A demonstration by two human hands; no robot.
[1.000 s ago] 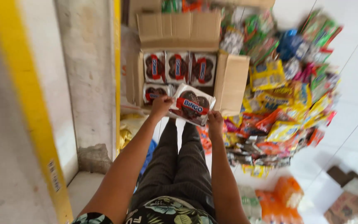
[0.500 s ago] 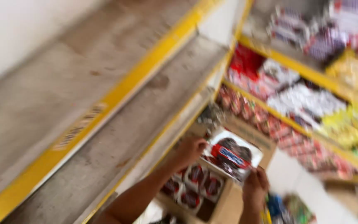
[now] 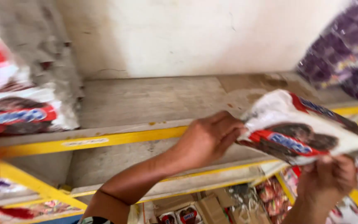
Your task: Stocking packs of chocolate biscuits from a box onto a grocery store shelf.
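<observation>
Both hands hold up a white snack packet point(image 3: 307, 130) with a red band and dark biscuit pictures, in front of a grey shelf point(image 3: 154, 99) with a yellow front edge. My left hand point(image 3: 208, 139) pinches the packet's left end. My right hand point(image 3: 328, 178) grips its lower right edge from below. A stack of matching white and red packets point(image 3: 19, 103) sits on the shelf at the far left.
Purple packets point(image 3: 347, 54) hang or lie at the upper right. A lower shelf point(image 3: 154, 166) runs beneath my arms. Far below, an open cardboard box point(image 3: 187, 209) holds more packets, and red packets point(image 3: 270, 193) fill a rack at the lower right.
The view has swung up from the box to the upper shelf. Both hands have lifted the packet from just above the box to shelf height.
</observation>
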